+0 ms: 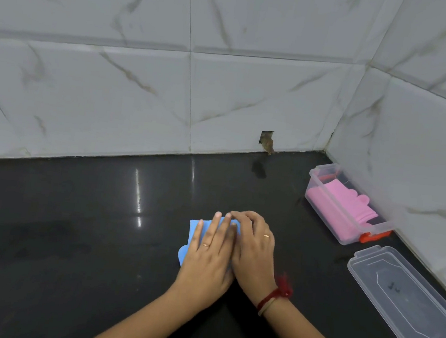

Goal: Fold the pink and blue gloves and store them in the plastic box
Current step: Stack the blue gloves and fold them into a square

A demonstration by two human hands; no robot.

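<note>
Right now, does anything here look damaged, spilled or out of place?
Yes: the wall tile has a broken hole at its base, just above the counter, with brownish debris in it. Otherwise nothing stands out: pink gloves sit in the box, lid alongside, both hands pressing the blue glove.

left hand (pixel 209 252) + right hand (pixel 253 249): flat on blue glove (pixel 192 232) | pink glove (pixel 338 207): in plastic box (pixel 322 197) (lid off)
</note>
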